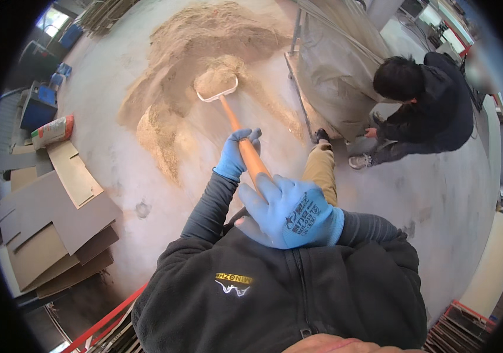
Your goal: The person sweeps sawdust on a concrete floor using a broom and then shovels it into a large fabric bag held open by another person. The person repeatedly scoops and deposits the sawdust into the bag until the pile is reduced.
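Observation:
A shovel point(252, 160) with an orange-brown wooden handle and a pale blade reaches forward from my body. Its blade lies at a heap of sawdust-like tan material point(204, 44), with a mound of it on the blade. Both hands wear blue gloves. My left hand point(232, 156) is closed round the middle of the handle. Nearer my chest, my right hand point(295, 215) is on the handle's upper end, its fingers over the wood and the thumb side toward the left. The very end of the handle is hidden under that hand.
At the right, another person point(434, 106) in dark clothes bends beside a large grey-brown cloth bag point(337, 70) on a metal frame. Flat cardboard sheets point(57, 206) lie piled at the left, near a red-and-white sack point(52, 132) and blue bins point(38, 106).

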The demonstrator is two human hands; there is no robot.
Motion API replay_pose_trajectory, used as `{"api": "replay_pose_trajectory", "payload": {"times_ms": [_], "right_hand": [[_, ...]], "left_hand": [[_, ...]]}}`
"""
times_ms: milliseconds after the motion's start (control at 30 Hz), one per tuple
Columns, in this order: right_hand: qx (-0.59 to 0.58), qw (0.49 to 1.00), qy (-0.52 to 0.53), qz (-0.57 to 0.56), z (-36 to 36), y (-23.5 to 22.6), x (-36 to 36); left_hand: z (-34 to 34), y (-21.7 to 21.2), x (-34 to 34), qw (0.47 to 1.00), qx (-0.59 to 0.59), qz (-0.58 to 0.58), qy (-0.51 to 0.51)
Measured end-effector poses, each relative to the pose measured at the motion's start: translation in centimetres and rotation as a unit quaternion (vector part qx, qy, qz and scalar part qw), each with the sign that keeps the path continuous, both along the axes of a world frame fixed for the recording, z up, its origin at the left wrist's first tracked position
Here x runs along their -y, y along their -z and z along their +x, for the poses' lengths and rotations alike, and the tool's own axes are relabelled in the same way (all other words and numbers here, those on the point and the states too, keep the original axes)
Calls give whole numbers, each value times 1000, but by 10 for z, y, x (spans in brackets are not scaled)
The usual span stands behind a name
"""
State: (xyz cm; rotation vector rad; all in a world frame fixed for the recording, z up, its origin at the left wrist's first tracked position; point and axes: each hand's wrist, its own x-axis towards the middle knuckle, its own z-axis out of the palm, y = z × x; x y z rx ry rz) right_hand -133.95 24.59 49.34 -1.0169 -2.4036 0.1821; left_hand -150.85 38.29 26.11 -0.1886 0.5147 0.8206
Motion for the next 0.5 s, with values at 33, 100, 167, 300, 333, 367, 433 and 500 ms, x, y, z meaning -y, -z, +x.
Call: {"api": "replay_pose_trajectory", "payload": {"times_ms": [33, 100, 167, 300, 333, 367, 433, 500], "right_hand": [[5, 1000, 4, -9, 1, 1, 1], [16, 1000, 12, -23, 4, 1, 5], [27, 999, 18, -34, 7, 0, 8], [23, 998, 20, -47, 9, -1, 11], [26, 998, 18, -52, 10, -1, 11], [41, 997, 20, -55, 11, -1, 11], [34, 997, 11, -70, 14, -1, 11], [37, 996, 1, -76, 19, -2, 9]], "left_hand": [[2, 1, 1, 1000, 13, 3, 2], [4, 2, 2, 1000, 0, 3, 6], [5, 2, 3, 1000, -9, -4, -5], [7, 2, 6, 1000, -2, -9, 0], [8, 3, 6, 1000, 7, -13, 5], [9, 3, 6, 1000, 15, -17, 10], [12, 4, 5, 999, 23, -20, 11], [15, 3, 5, 1000, 22, -20, 4]]}}
